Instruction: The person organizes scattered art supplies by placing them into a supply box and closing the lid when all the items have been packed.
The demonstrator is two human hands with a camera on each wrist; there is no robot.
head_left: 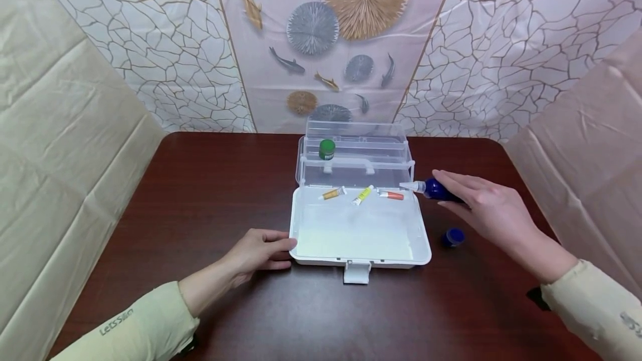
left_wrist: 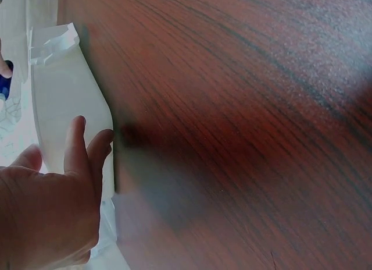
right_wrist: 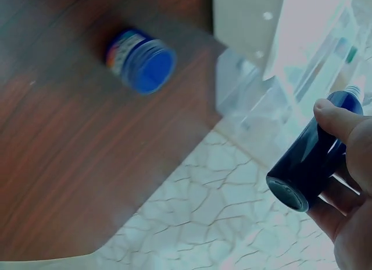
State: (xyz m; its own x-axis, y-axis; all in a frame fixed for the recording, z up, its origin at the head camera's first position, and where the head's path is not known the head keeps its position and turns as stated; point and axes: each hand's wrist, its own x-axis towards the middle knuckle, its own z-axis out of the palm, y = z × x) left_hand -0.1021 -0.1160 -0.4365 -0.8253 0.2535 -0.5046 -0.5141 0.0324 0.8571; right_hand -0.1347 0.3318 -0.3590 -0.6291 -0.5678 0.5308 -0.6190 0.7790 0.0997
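My right hand grips a dark blue bottle with a whitish pointed nozzle. The bottle lies nearly level in the fingers, its nozzle reaching over the right rim of a white plastic box. In the right wrist view the bottle's base faces the camera, with thumb and fingers on either side of the body. My left hand rests against the box's left front side, fingers mostly extended. Inside, toward the back, lie a golden-brown paint tube, a yellow tube and an orange-red tube.
A small blue jar stands on the dark wood table right of the box. Behind the box stands its raised clear lid with trays; a green-capped jar is there. The white latch hangs in front.
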